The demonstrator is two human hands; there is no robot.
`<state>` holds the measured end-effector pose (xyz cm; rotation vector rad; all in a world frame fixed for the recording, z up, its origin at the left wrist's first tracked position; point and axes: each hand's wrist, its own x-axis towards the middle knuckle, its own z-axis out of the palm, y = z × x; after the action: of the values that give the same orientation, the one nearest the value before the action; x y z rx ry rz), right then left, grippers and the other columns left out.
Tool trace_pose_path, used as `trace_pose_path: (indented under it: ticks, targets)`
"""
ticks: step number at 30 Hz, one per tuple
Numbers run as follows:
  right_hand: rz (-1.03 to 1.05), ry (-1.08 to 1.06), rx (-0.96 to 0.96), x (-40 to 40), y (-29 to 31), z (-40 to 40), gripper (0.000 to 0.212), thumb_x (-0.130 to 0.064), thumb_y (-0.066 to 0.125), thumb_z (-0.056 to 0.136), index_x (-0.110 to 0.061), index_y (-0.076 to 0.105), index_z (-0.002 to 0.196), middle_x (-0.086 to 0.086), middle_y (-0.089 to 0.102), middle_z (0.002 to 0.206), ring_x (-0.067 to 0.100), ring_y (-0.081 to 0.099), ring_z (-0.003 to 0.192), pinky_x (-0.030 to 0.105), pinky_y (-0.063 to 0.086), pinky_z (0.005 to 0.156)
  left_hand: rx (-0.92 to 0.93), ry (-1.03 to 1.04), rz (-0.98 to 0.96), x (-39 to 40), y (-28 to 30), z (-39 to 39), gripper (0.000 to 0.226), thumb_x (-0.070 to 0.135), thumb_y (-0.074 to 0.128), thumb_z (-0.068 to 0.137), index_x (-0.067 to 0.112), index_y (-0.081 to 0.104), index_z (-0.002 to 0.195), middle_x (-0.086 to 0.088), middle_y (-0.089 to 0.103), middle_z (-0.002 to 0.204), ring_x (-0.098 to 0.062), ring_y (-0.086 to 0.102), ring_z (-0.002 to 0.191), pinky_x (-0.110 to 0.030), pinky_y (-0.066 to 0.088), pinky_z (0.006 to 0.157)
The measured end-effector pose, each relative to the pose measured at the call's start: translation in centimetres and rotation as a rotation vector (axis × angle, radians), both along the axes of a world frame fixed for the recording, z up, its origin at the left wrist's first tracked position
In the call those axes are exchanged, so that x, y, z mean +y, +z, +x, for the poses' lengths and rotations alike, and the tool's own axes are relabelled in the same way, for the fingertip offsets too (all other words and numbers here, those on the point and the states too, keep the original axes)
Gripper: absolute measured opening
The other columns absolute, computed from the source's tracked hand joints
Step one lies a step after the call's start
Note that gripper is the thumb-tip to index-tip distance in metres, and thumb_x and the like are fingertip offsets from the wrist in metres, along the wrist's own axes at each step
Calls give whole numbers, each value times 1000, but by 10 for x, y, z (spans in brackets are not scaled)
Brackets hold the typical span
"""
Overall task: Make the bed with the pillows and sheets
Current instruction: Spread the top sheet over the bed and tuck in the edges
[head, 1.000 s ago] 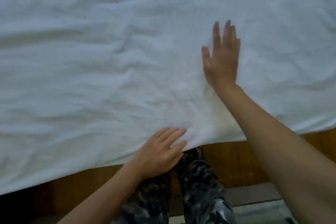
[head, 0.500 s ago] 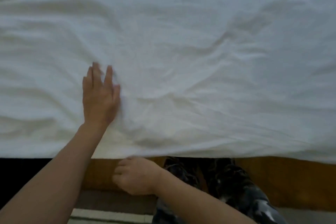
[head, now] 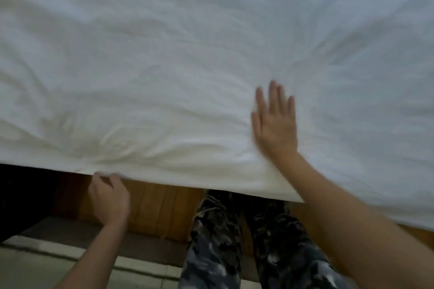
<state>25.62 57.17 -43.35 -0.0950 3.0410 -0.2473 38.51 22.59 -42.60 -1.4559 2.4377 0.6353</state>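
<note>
A white, wrinkled sheet [head: 187, 65] covers the bed and fills most of the view; its near edge hangs over the wooden bed frame [head: 159, 209]. My right hand [head: 274, 124] lies flat on the sheet near that edge, fingers straight and spread, blurred by motion. Below the hanging edge at the lower left, my left hand [head: 109, 197] has its fingers curled up against the hem and pinches it. No pillow is in view.
My legs in camouflage trousers [head: 216, 241] stand against the bed frame. A dark mat [head: 70, 237] and pale floor tiles [head: 30, 270] lie below. A dark gap [head: 23, 195] opens at the far left under the sheet.
Half a second ago my left hand lay flat on the sheet and my right hand was curled at the edge. Now the right hand presses the sheet and the left is at the hem.
</note>
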Motion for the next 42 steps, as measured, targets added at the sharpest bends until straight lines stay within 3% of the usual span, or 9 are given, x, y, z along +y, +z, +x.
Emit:
trace_pose_path:
  ticks: [5, 10, 13, 18, 24, 26, 29, 37, 42]
  targets:
    - [19, 294, -108, 25, -4, 127, 60, -35, 34, 99, -14, 19, 153, 14, 10, 160, 28, 10, 148, 45, 9, 119, 197, -313, 29, 108, 45, 7, 41, 14, 48, 98, 1, 44, 136, -21, 44, 136, -35, 42, 125, -47, 40, 100]
    - [-111, 386, -337, 53, 39, 159, 54, -33, 40, 96, -13, 38, 145, 15, 29, 154, 29, 26, 143, 46, 27, 115, 258, -940, 192, 200, 75, 4, 42, 14, 53, 91, 5, 51, 132, -16, 49, 133, -27, 46, 122, -37, 41, 101]
    - [-286, 141, -396, 82, 92, 162, 51, -32, 37, 95, -9, 44, 141, 15, 36, 151, 31, 35, 138, 45, 33, 112, 218, -1134, 194, 248, 102, -3, 43, 7, 61, 88, 5, 54, 130, -16, 51, 133, -30, 49, 121, -41, 45, 100]
    - [-551, -308, -367, 198, 190, 170, 48, -29, 42, 101, -15, 36, 147, 2, 30, 155, 16, 25, 142, 28, 24, 113, 64, -1240, 197, 337, 171, -7, 45, 17, 55, 95, 10, 48, 139, -10, 46, 143, -27, 45, 130, -40, 44, 100]
    - [-650, -633, -396, 401, 307, 252, 48, -29, 44, 100, -18, 36, 146, 3, 38, 150, 18, 35, 137, 34, 30, 112, 92, -1187, 212, 470, 271, 42, 36, 16, 53, 96, 12, 55, 132, -7, 50, 136, -27, 53, 120, -39, 47, 91]
    - [-674, -776, -365, 467, 347, 293, 49, -30, 46, 99, -17, 36, 146, 6, 43, 147, 21, 42, 132, 38, 38, 108, 125, -1174, 273, 531, 301, 64, 33, 14, 54, 96, 12, 58, 128, -5, 53, 132, -26, 57, 113, -38, 47, 90]
    - [-650, -926, -320, 547, 395, 358, 51, -35, 48, 99, -18, 37, 145, 4, 42, 147, 21, 41, 133, 38, 37, 106, 105, -1215, 367, 632, 341, 99, 30, 14, 53, 95, 15, 59, 125, -2, 53, 131, -22, 59, 107, -33, 45, 85]
    - [-777, -1197, -130, 697, 429, 409, 48, -40, 53, 95, -29, 43, 140, -3, 47, 143, 16, 45, 128, 39, 44, 101, 58, -1652, 610, 890, 402, 123, 32, 21, 51, 98, 18, 56, 130, 2, 54, 131, -14, 58, 110, -26, 44, 91]
    - [-870, -1291, -78, 803, 427, 392, 46, -34, 56, 95, -24, 46, 138, -3, 51, 137, 14, 47, 124, 37, 45, 100, 62, -1614, 666, 1012, 394, 98, 30, 27, 51, 99, 19, 58, 127, 2, 59, 126, -8, 57, 104, -25, 46, 91]
